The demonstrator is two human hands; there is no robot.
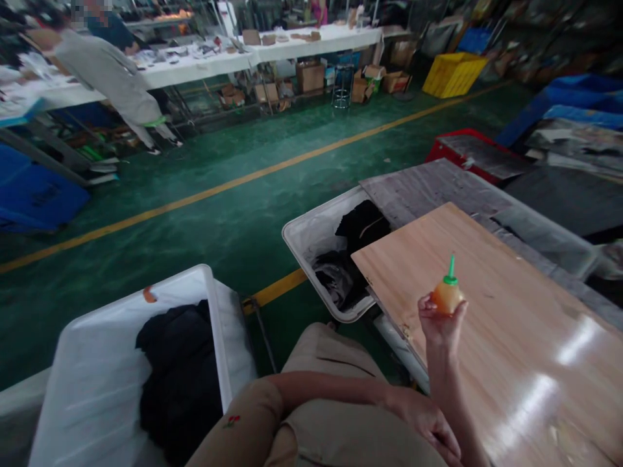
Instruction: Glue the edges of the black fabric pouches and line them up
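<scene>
My right hand (442, 319) is raised over the wooden board and closed around a small round squeeze bottle (446, 297). The bottle has a green cap and a thin green nozzle pointing up, with orange liquid inside. Across my lap lies my left forearm, and my left hand (431, 425) rests by the right forearm with its fingers curled in. Whether anything is inside those curled fingers is hidden. Beneath both hands' area, on the right, is the light wooden board (491, 292) with a glossy surface.
A white bin (214, 324) with black cloth (180, 383) stands at left. Another white bin (302, 227), partly covered by a grey board (428, 185), holds dark cloth. Beyond the green floor are a long white table (204, 67), a person in grey (97, 65) and a yellow crate (452, 74).
</scene>
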